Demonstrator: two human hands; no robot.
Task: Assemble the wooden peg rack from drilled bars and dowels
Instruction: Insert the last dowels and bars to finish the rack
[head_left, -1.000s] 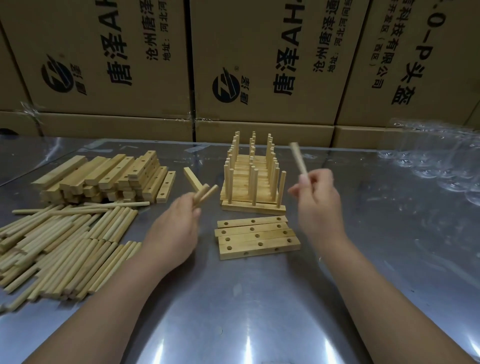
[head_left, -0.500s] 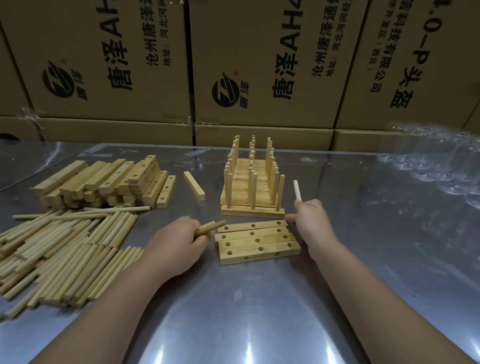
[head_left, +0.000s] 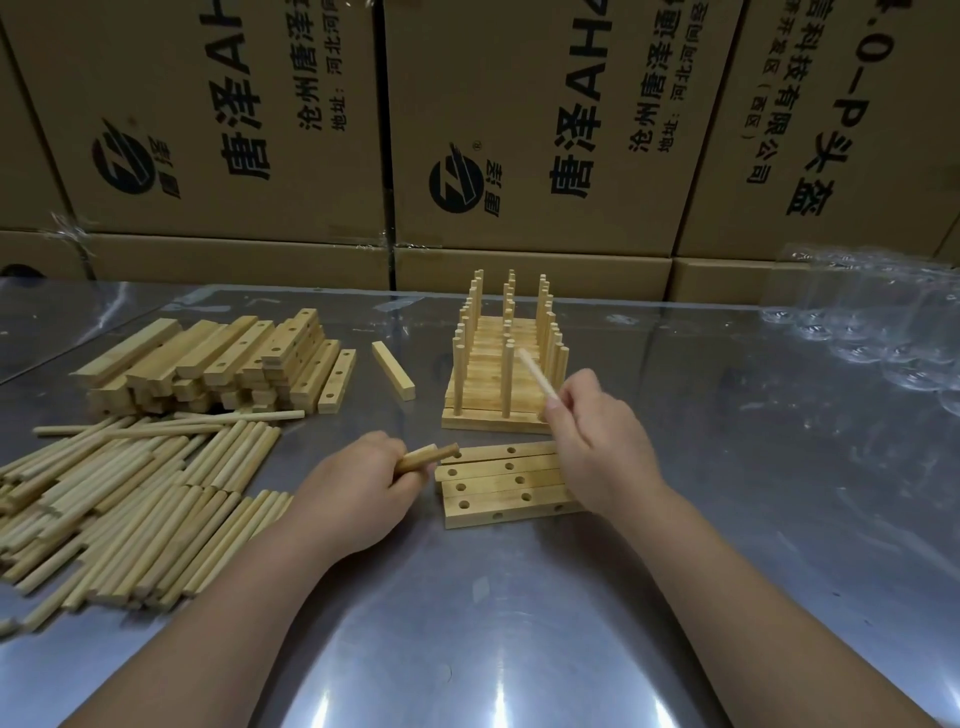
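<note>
Several drilled bars (head_left: 501, 480) lie side by side on the metal table, holes up. My left hand (head_left: 358, 483) grips short dowels (head_left: 423, 457) whose tips reach the bars' left end. My right hand (head_left: 597, 441) pinches one pale dowel (head_left: 537, 373), tilted up and to the left, above the bars' right end. Just behind stands a group of finished peg racks (head_left: 506, 374) with upright pegs.
A heap of loose dowels (head_left: 130, 488) covers the table's left side, with a stack of drilled bars (head_left: 218, 364) behind it and one single bar (head_left: 393, 370) apart. Cardboard boxes (head_left: 519, 130) wall the back. Clear plastic packaging (head_left: 872, 322) lies at the right.
My right hand has moved left over the bars' right end and its dowel now leans left. My left hand has stayed at the bars' left end.
</note>
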